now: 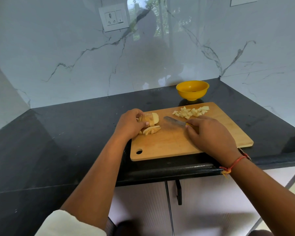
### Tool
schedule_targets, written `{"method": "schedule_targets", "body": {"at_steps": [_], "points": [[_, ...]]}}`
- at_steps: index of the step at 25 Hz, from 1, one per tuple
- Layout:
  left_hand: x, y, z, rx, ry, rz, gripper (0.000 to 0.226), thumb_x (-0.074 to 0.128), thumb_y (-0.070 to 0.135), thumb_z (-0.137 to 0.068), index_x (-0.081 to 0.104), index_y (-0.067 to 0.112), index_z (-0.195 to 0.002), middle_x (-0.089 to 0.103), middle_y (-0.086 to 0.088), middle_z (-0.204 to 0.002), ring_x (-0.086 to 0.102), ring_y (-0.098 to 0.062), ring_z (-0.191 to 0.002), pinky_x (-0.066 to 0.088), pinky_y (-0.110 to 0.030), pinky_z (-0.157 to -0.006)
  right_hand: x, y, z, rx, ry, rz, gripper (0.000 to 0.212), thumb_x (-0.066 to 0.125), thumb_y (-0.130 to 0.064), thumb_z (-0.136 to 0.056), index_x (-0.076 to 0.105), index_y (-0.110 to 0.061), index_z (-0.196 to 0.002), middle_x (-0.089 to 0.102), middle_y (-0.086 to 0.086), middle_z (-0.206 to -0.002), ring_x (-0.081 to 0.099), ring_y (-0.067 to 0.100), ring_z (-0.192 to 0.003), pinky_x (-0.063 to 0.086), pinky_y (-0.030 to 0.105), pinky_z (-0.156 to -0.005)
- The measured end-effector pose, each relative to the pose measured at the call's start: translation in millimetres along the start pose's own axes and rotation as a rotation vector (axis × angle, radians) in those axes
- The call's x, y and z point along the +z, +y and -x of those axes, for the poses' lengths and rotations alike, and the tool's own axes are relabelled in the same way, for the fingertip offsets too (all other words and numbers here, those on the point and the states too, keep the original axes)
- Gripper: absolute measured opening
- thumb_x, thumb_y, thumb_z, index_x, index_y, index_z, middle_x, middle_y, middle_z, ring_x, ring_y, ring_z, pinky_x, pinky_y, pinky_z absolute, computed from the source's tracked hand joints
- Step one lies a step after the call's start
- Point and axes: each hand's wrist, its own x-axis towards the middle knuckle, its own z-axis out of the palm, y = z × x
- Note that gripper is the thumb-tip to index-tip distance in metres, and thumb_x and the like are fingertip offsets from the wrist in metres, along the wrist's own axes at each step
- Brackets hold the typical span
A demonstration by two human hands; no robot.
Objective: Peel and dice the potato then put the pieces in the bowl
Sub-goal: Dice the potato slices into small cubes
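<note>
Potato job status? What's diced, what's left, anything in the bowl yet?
Done: a pile of diced pieces sits at the far right of the cutting board. In hand: the left hand holds the remaining potato, skin seemingly still on part of it, with cut slices beside it; the right hand grips the knife. Left: dice the rest and move everything into the yellow bowl, which shows no potato pieces yet.

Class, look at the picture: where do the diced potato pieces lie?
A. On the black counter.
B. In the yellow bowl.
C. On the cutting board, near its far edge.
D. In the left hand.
C: the diced pieces lie heaped on the cutting board, just short of the yellow bowl; the left hand grips the part-cut potato, the right hand the knife.
</note>
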Motion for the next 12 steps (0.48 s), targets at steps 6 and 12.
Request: {"method": "schedule_targets", "body": {"at_steps": [6, 12], "points": [[-0.4, 2.9, -5.2, -0.02, -0.004, 0.058, 0.051, 0.08, 0.03, -0.083, 0.06, 0.021, -0.13, 0.063, 0.004, -0.122, 0.06, -0.015, -0.108, 0.053, -0.039, -0.097, 0.9, 0.9, -0.3, 0.012, 0.0, 0.007, 0.034, 0.049, -0.042, -0.099, 0.068, -0.027, -0.123, 0.065, -0.006, -0.106, 0.057, 0.011, -0.089, 0.052, 0.031, -0.074], [-0.8, -1.1, -4.7, -0.035, -0.008, 0.194, 0.034, 0.072, 0.026, -0.091, 0.066, 0.023, -0.124, 0.064, 0.007, -0.117, 0.06, -0.013, -0.108, 0.054, -0.03, -0.088, 0.5, 0.1, 0.2, 0.015, -0.002, 0.008, 0.032, 0.049, -0.042, -0.099, 0.068, -0.028, -0.12, 0.063, -0.007, -0.101, 0.056, 0.01, -0.086, 0.053, 0.032, -0.073]]}}
